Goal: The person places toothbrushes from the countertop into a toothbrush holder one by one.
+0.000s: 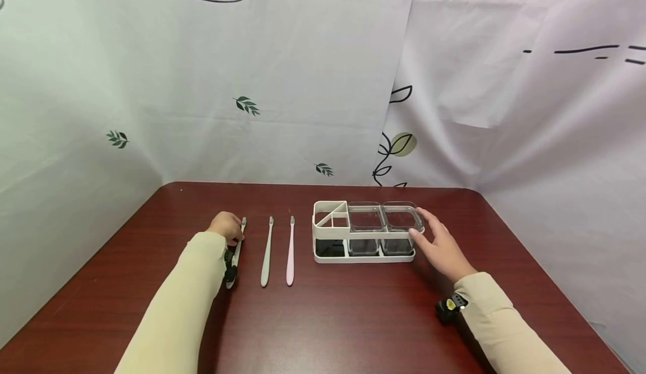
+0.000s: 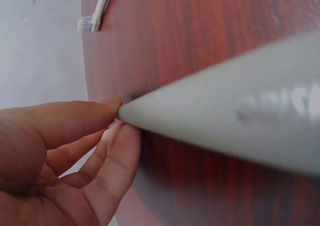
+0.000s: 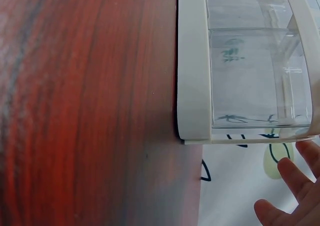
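My left hand [image 1: 226, 226] pinches a pale toothbrush [image 1: 243, 224] by its neck, between thumb and fingertips. In the left wrist view the handle of this toothbrush [image 2: 225, 106] looms large and blurred towards the camera. To its right lie a pale green toothbrush [image 1: 267, 256] and a pink toothbrush [image 1: 290, 256], bristle ends pointing away. My right hand [image 1: 444, 250] is at the right end of a white toothbrush holder [image 1: 330, 231] with clear cups. Its thumb is at the front of the upper rim, and the other fingers spread loosely along the side.
The holder's clear cups [image 1: 401, 217] sit side by side in its right part, beside a divided section at the left. A dark red wooden table [image 1: 353, 318] carries everything. White cloth [image 1: 303, 82] with leaf drawings hangs behind and at both sides.
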{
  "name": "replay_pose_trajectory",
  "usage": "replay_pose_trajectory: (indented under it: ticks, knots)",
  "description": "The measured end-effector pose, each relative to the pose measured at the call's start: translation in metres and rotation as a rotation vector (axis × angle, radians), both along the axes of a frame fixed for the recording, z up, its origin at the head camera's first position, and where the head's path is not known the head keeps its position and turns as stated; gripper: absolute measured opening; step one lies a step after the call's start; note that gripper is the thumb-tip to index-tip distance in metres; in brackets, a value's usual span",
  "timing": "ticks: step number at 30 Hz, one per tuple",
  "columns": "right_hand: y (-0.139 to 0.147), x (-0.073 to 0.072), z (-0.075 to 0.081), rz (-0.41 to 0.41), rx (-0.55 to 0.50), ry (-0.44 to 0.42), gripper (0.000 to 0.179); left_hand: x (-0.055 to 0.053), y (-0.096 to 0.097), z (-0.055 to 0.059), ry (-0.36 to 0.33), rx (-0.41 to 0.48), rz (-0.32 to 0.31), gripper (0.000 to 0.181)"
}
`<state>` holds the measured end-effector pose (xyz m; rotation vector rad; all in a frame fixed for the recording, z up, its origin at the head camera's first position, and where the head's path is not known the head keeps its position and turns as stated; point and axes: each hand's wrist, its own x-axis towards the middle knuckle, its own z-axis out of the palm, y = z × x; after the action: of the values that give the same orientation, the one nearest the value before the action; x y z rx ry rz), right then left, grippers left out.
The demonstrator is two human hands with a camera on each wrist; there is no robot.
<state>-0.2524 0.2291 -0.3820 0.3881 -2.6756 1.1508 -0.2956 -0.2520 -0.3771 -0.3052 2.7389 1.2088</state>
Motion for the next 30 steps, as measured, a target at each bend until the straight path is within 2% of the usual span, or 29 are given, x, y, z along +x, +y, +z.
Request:
replay_pose_trajectory:
  ticks: [7, 12, 17, 22, 30]
  knots:
    - [0.0, -0.001, -0.002, 0.004, -0.004, 0.01, 0.063, 0.0, 0.003, 0.001, -0.013, 0.014, 0.04, 0.031]
    - [0.0, 0.0, -0.002, -0.006, 0.003, 0.012, 0.063, 0.002, 0.001, 0.003, -0.031, 0.08, 0.043, 0.036]
    - [0.0, 0.001, -0.001, -0.01, 0.009, 0.01, 0.063, 0.005, -0.002, 0.008, -0.046, 0.161, 0.03, 0.038]
    - [0.001, 0.001, -0.001, -0.017, 0.021, 0.012, 0.063, 0.011, 0.0, 0.019, -0.051, 0.181, 0.019, 0.041]
    - [0.001, 0.002, 0.001, -0.021, 0.043, 0.021, 0.064, 0.014, -0.001, 0.027, -0.021, 0.285, -0.011, 0.044]
